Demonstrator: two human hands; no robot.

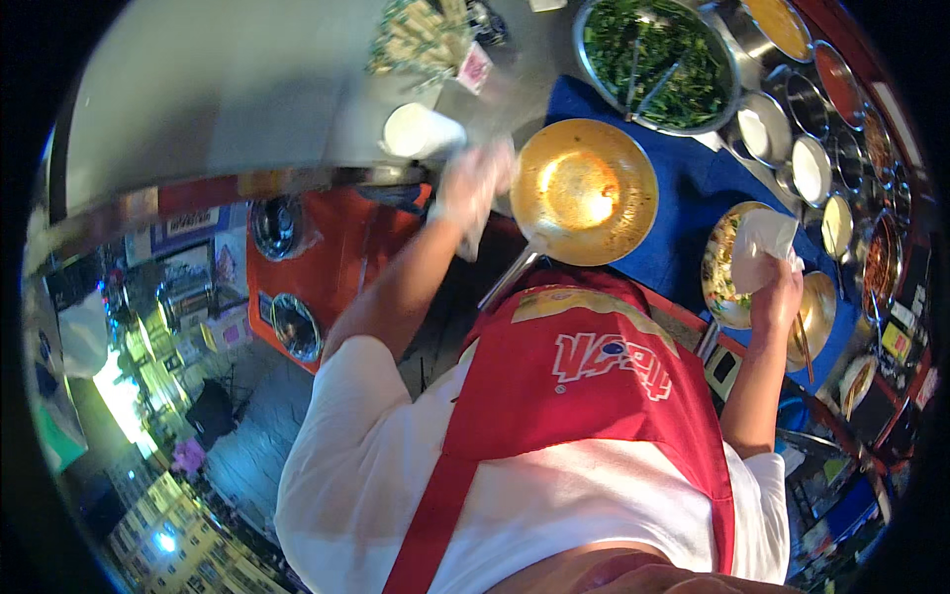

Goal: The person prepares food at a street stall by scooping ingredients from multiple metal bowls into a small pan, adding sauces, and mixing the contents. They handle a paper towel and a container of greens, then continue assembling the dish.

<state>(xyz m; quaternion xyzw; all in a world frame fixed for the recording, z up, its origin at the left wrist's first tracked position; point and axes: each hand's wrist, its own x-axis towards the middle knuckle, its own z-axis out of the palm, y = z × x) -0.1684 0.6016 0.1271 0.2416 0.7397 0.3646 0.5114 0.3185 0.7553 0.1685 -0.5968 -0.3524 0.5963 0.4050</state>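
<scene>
My left hand (475, 182), in a thin see-through plastic glove, is blurred beside the left rim of a golden wok (586, 167). Whether its fingers hold anything is unclear. The wok is stained with oil, and its metal handle (510, 278) points towards my body. Just beyond this hand is a white cylinder (419, 131), perhaps a stack of cups. On the right, my right hand (775, 293) grips a white paper-like piece (764, 241), which partly covers a second pan (718, 293) of mixed chopped food. A golden pan (816, 315) with wooden chopsticks (803, 345) lies beside that wrist.
A large bowl of leafy greens (672, 67) with tongs stands ahead. Several metal tubs, one with white contents (811, 171), line the right. Blue cloth (668, 182) lies under the pans. Wrapped sticks (419, 41) are bundled ahead; a red table (338, 245) stands left.
</scene>
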